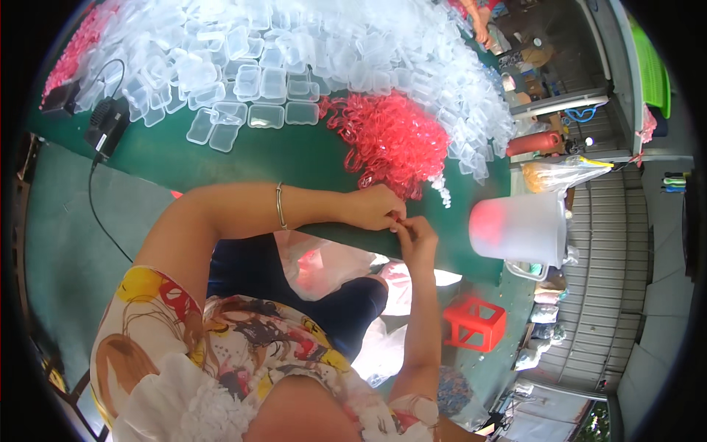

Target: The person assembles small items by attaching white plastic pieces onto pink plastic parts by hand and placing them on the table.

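Over the near edge of the green table [287, 162], my left hand [374, 207] and my right hand [420, 239] meet fingertip to fingertip. Both are closed in a pinch. A tiny reddish bit seems to show between the fingers, too small to name. Just beyond my left hand lies a heap of glossy red plastic loops [390, 136]. A short cluster of small white pieces [442, 190] sits at its right side. Behind spreads a large mound of clear shallow plastic cases [272, 82], with several lying flat at its front.
A translucent bucket [519, 228] with something pink inside stands to the right, above a red stool [475, 324]. At left is a black power adapter [108, 127] with a cable. Plastic bags [317, 269] hang by my lap. Another person's hand [482, 35] is at far right.
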Demonstrator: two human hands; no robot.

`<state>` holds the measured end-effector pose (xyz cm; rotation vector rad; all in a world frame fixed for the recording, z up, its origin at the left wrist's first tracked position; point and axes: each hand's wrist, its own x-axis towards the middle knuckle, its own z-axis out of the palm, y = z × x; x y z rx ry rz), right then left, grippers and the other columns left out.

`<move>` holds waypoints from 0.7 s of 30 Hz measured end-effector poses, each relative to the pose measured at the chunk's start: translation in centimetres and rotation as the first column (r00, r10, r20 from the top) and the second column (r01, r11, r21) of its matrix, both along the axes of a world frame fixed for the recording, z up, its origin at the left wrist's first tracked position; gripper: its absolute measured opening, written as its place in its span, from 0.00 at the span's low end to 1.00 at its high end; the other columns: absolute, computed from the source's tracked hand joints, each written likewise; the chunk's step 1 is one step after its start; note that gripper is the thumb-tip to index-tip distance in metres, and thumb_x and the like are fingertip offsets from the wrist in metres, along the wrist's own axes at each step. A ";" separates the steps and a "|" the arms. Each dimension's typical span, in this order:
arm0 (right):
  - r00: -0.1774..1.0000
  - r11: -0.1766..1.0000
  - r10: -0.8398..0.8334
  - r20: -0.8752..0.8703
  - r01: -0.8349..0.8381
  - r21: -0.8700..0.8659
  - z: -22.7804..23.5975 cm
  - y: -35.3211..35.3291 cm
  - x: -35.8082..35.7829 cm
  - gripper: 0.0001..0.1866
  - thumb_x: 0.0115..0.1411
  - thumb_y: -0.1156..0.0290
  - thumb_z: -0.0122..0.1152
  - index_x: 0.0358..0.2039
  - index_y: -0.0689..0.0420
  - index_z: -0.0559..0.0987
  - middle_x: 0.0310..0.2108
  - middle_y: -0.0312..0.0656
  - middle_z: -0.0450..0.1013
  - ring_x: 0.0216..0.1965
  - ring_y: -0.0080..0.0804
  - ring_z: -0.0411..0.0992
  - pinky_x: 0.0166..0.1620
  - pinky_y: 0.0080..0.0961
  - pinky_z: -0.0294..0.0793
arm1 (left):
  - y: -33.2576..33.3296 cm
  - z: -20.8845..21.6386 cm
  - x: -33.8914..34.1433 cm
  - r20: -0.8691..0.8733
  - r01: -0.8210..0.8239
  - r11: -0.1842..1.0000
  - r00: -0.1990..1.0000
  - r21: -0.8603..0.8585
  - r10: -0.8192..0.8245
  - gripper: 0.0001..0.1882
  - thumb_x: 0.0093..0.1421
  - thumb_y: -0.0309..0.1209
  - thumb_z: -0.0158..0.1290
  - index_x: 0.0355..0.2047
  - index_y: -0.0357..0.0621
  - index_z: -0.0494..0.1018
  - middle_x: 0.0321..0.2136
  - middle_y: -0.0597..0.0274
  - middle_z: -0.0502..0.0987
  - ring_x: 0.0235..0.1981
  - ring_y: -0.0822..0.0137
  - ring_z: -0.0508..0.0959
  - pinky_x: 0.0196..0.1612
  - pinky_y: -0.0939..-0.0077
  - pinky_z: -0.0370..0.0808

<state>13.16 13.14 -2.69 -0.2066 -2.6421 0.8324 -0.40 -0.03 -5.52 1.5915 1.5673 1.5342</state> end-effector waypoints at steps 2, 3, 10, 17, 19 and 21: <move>0.994 0.990 0.090 0.060 -0.083 -0.110 0.3 1.1 0.2 0.04 0.55 0.76 0.60 0.26 0.63 0.77 0.23 0.38 0.72 0.21 0.19 0.66 0.25 0.18 0.66 | 0.3 -0.2 -0.2 0.063 0.017 1.000 0.998 0.018 -0.018 0.09 0.53 0.29 0.56 0.34 0.39 0.75 0.22 0.60 0.76 0.22 0.71 0.75 0.27 0.76 0.71; 0.997 0.967 0.071 0.042 -0.058 -0.247 0.6 1.2 0.2 0.06 0.57 0.74 0.57 0.27 0.63 0.77 0.24 0.37 0.72 0.22 0.19 0.66 0.26 0.17 0.66 | 0.3 0.1 -0.2 0.062 0.012 1.000 0.998 0.027 -0.014 0.09 0.53 0.29 0.56 0.34 0.39 0.75 0.22 0.60 0.76 0.22 0.71 0.75 0.27 0.76 0.71; 0.952 0.944 -0.275 -0.136 0.294 0.150 -0.5 3.0 -3.3 0.11 0.56 0.70 0.58 0.37 0.63 0.77 0.25 0.44 0.73 0.24 0.30 0.70 0.31 0.24 0.70 | 0.0 1.4 -1.0 0.754 0.199 0.966 0.607 0.162 -0.252 0.12 0.59 0.31 0.51 0.42 0.40 0.71 0.34 0.64 0.74 0.30 0.76 0.73 0.29 0.83 0.72; 0.919 0.897 -0.368 -0.139 0.391 0.207 -1.4 4.5 -2.4 0.06 0.49 0.75 0.62 0.30 0.59 0.80 0.26 0.46 0.74 0.26 0.37 0.73 0.31 0.28 0.72 | 0.3 1.9 -0.9 0.945 0.269 0.912 0.020 0.309 -0.326 0.10 0.60 0.33 0.51 0.41 0.44 0.70 0.33 0.67 0.73 0.32 0.76 0.73 0.31 0.82 0.74; 0.914 0.900 -0.385 -0.125 0.402 0.171 -0.7 3.4 -1.5 0.05 0.51 0.77 0.61 0.31 0.61 0.79 0.27 0.44 0.74 0.27 0.32 0.73 0.31 0.25 0.72 | 0.4 1.4 -0.9 0.948 0.269 0.942 0.186 0.203 -0.257 0.11 0.59 0.34 0.52 0.40 0.44 0.70 0.30 0.68 0.72 0.29 0.77 0.72 0.29 0.82 0.73; 0.935 0.946 -0.302 -0.187 0.269 -0.183 -0.5 2.7 -0.7 0.04 0.53 0.80 0.58 0.31 0.63 0.79 0.28 0.41 0.74 0.28 0.25 0.72 0.32 0.20 0.71 | 0.4 1.0 -1.0 0.814 0.257 0.965 0.547 0.060 -0.196 0.15 0.54 0.35 0.57 0.38 0.40 0.70 0.21 0.67 0.69 0.22 0.77 0.69 0.24 0.82 0.67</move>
